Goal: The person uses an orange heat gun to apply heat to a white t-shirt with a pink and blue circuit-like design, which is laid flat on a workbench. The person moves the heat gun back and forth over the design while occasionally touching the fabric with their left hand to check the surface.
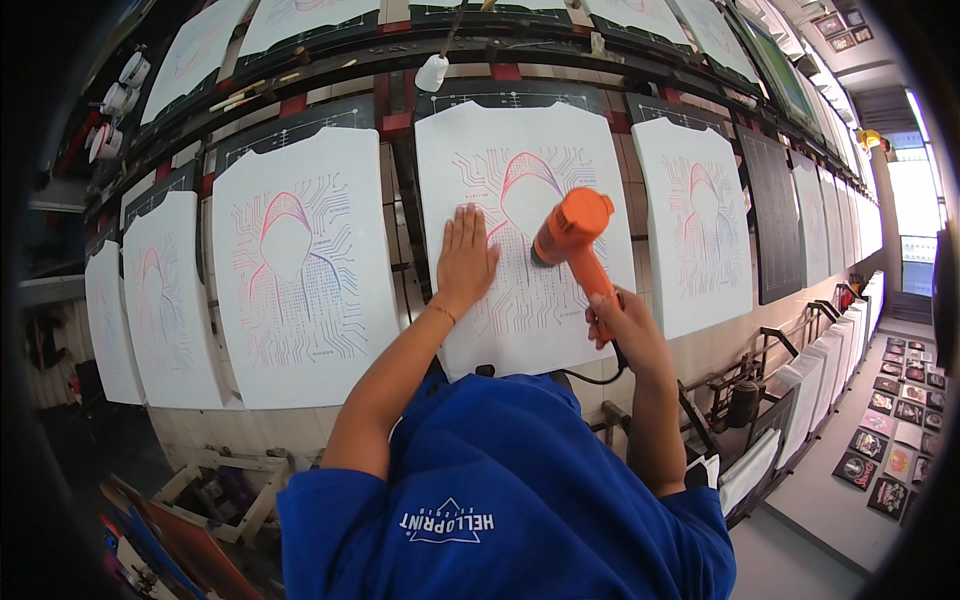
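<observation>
Here, a white printed shirt (520, 230) is laid flat on a dark board in the middle of a long printing table (700, 345), and it is being dried with an orange heat gun (575, 240). The gun is clamped in the right hand (622, 325), with the fingers wrapped round the handle and the nozzle pointed down at the centre of the print, just above the fabric. A black cord (590, 378) is seen hanging from the base of the handle. The left hand (466, 255) is spread open and pressed flat on the shirt, just to the left of the nozzle, so that the cloth is held smooth; nothing is gripped by it.

The design, a hooded figure in red and blue lines, is already laid down on this shirt, so the printing itself appears finished here and only the drying seems to be in hand. How dry the ink is cannot be told. The same design is shown on the neighbouring shirt to the left (300, 265) and on the one to the right (695, 225), and more printed shirts are lined along the table both ways. Whether those have been dried cannot be judged. A black shirt (775, 215) is lying further right with no print visible on it.
</observation>
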### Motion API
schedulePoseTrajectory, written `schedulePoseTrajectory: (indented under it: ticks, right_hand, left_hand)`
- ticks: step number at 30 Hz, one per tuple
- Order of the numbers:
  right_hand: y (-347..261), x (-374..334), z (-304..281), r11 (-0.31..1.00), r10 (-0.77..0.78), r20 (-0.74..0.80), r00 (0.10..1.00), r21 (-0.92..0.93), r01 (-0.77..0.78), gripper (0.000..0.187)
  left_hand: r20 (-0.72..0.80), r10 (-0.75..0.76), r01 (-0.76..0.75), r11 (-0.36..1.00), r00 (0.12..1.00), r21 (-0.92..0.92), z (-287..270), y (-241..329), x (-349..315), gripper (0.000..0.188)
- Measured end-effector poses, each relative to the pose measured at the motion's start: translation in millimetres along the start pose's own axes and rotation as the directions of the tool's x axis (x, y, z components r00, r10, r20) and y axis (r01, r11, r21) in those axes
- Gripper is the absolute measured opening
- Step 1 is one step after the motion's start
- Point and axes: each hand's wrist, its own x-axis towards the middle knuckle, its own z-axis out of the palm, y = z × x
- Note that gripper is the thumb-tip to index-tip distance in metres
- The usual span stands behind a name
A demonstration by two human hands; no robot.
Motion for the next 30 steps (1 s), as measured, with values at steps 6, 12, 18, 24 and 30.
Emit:
schedulePoseTrajectory:
  ticks: [6, 12, 18, 24, 30]
  right_hand:
    - [0, 22, 2, 0.999, -0.030, -0.035, 0.999, 0.010, 0.030, 0.035]
    - [19, -26, -8, 0.997, 0.073, -0.007, 0.997, 0.001, -0.073, 0.034]
    - [41, -65, -15, 0.991, 0.132, -0.017, 0.991, 0.020, -0.131, 0.035]
    - [40, -75, -16, 0.987, 0.152, -0.043, 0.987, 0.061, -0.149, 0.036]
    - [25, -16, -12, 0.999, 0.018, -0.045, 0.999, 0.042, -0.016, 0.037]
  left_hand:
    - [0.188, 0.125, -0.111, 0.990, 0.974, -0.084, -11, 32, -74, 0.067]
    - [0.161, 0.132, -0.138, 0.990, 0.978, 0.021, -9, 16, -41, 0.067]
    - [-0.005, 0.040, -0.040, 0.997, 0.999, 0.061, 6, -9, 21, 0.065]
    - [0.057, 0.109, -0.109, 0.994, 0.992, -0.002, 5, 11, -7, 0.064]
    - [0.202, 0.200, -0.192, 0.980, 0.959, -0.058, -11, 33, -73, 0.064]
